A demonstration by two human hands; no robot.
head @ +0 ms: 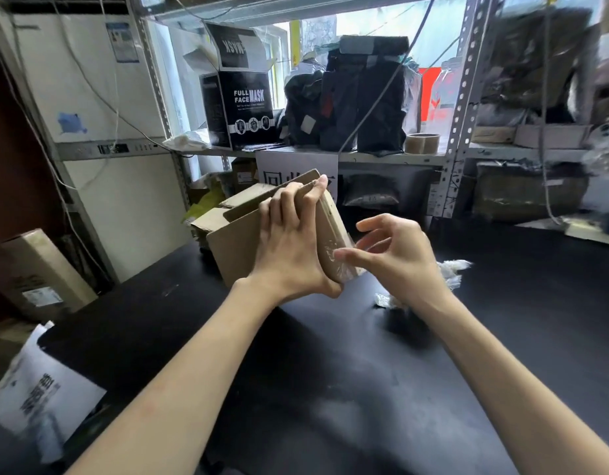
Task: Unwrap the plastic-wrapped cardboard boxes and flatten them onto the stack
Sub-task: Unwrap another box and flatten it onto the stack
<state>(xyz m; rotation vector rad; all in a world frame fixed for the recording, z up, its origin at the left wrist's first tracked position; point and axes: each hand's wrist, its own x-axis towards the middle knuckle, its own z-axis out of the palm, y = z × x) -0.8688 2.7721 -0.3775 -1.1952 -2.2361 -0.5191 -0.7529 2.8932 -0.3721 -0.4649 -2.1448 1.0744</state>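
Clear film (344, 269) clings to the cardboard bundle's (330, 217) lower end, gripped upright above the table (330, 354) by the left hand (289, 248). The right hand (395, 255) is half open, thumb on the film, pinch unconfirmed. Scrap film (453, 269) at 3 o'clock suggests unwrapping is underway; flattening onto the stack (238, 200) at 11 o'clock remains.

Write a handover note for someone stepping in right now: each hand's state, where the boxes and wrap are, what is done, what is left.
Left hand grips the wrapped cardboard bundle upright above the black table.
Right hand has its thumb on the plastic wrap at the bundle's lower end; pinch unconfirmed.
Done: crumpled plastic already lies on the table, right side.
Left: strip this wrap, flatten the boxes, add them to the cardboard stack behind.
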